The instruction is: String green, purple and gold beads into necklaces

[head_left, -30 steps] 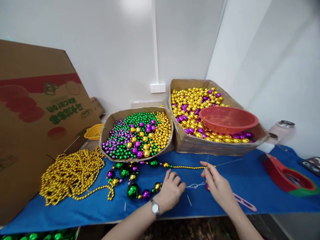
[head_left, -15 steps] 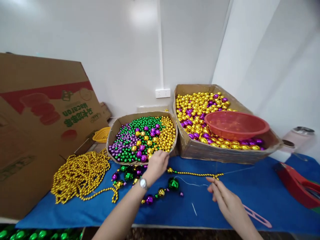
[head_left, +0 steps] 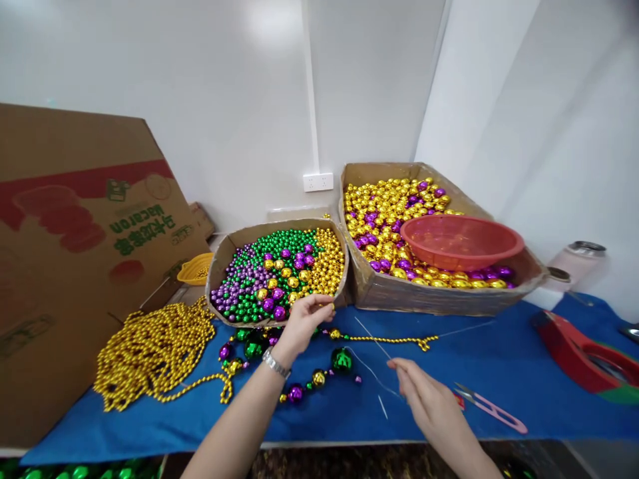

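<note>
My left hand (head_left: pixel 302 324), with a watch at its wrist, is by the front right corner of a box of small beads (head_left: pixel 279 223). Its thumb and forefinger pinch a small gold bead (head_left: pixel 332 307). My right hand (head_left: pixel 424 394) grips a long thin needle (head_left: pixel 372 337), its tip pointing up and left toward my left hand. A pale thread (head_left: pixel 372 367) trails across the blue cloth near it. Between my hands and the box lies a strand of green, purple and gold balls, including a big green ball (head_left: pixel 342 360). A gold bead chain (head_left: pixel 389 340) stretches behind the needle.
At the back right, a large box (head_left: pixel 414 299) holds gold and purple balls and a red basin (head_left: pixel 462 256). Pink-handled scissors (head_left: pixel 499 414) and a red tape dispenser (head_left: pixel 574 359) lie right. Gold bead strings (head_left: pixel 154 352) are heaped left, beside a tall carton (head_left: pixel 74 266).
My left hand has turned and come out from the box edge with a gold bead. My right hand has shifted left, the needle now showing. More of the scissors is visible.
</note>
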{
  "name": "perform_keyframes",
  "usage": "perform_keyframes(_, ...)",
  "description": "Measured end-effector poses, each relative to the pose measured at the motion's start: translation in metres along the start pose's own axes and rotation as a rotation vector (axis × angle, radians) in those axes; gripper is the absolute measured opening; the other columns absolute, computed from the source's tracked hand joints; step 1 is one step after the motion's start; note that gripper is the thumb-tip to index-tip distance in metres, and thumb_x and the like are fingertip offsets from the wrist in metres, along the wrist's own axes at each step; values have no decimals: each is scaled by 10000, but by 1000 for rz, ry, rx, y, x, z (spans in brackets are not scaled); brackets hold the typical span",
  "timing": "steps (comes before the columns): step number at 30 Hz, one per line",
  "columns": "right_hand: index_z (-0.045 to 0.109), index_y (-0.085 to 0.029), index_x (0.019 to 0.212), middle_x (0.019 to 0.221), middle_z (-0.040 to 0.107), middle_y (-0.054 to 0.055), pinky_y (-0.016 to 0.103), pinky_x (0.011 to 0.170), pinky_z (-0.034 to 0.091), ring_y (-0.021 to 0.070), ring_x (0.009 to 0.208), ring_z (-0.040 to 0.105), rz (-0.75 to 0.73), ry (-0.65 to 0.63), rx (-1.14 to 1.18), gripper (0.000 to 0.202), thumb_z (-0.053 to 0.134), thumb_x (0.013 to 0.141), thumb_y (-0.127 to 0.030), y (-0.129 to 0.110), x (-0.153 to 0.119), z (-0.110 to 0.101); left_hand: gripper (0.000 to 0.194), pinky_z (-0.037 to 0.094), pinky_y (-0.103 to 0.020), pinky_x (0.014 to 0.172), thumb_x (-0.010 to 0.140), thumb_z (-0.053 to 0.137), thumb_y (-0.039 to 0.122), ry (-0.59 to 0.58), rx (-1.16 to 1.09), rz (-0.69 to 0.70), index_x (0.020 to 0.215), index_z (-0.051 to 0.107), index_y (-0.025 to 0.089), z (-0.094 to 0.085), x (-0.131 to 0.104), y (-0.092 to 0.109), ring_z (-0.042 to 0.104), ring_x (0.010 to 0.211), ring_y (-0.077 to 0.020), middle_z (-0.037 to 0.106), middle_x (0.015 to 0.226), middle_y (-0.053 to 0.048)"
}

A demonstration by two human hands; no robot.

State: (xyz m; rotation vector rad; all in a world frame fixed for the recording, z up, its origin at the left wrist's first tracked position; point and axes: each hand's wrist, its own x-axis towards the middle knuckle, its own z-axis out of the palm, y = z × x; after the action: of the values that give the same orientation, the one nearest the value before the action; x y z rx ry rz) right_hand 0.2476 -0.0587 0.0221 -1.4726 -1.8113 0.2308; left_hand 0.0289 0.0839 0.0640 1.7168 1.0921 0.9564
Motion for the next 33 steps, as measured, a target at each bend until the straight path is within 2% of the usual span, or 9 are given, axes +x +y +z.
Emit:
perform_keyframes(2,588,-222,1039,926,714,42,212,660,557,153,775,697,-57,-5,-3,268,344,950,-288,-6,-2,6,215,522,-269,708,807,612,276,-10,-543,-119,979,635,149,7,-17,3,647,780,-158,665,945,-80)
perform_keyframes(5,602,-205,1034,964,715,56,238,707,563,168,819,698,-134,20,-34,273,348,950,-261,-11,-3,14,198,518,-218,676,749,696,240,-2,-908,-239,909,654,133,14,-33,6,642,729,-118,676,907,-71)
perform_keyframes(14,596,-184,1058,944,717,63,250,672,564,172,813,698,-187,7,-113,287,332,952,-218,-4,-4,22,210,515,-218,656,722,730,223,15,-974,-258,889,659,116,14,-41,8,639,700,-118,677,837,-71)
perform_keyframes(19,602,-188,1038,916,721,57,242,665,565,165,781,701,-179,-3,-116,296,321,954,-231,-4,-5,26,222,498,-242,676,708,738,245,-3,-693,-118,884,671,129,19,-48,8,619,700,-124,671,828,-60)
perform_keyframes(23,609,-198,1017,894,725,50,226,636,567,162,740,706,-152,19,-73,302,320,954,-259,-4,-5,28,326,498,-280,728,779,656,308,-25,-437,-22,1069,616,165,15,-46,9,622,813,-168,667,972,-95)
perform_keyframes(25,606,-203,1023,883,727,51,229,602,567,168,706,708,-133,45,-65,294,331,952,-280,-2,-7,28,329,494,-306,761,825,587,328,88,-234,64,1122,581,184,2,-39,6,618,874,-196,655,1016,-103)
perform_keyframes(28,599,-195,1030,881,726,68,242,598,570,175,677,708,-111,83,-67,285,348,952,-304,4,-9,26,257,447,-356,854,857,523,309,264,281,165,1076,604,201,-30,-24,-6,582,963,-237,647,1025,-107)
perform_keyframes(31,603,-202,1029,879,724,66,249,610,576,173,666,706,-100,83,-46,286,353,950,-317,8,-11,28,220,375,-404,930,820,557,248,216,705,101,1025,633,217,-63,-14,-21,517,1052,-284,635,1043,-112)
perform_keyframes(33,607,-209,1034,867,724,57,250,605,578,168,654,703,-103,87,-28,293,347,949,-316,8,-11,30,187,387,-394,900,764,615,197,144,777,44,944,659,221,-78,-10,-29,530,1016,-287,647,976,-101)
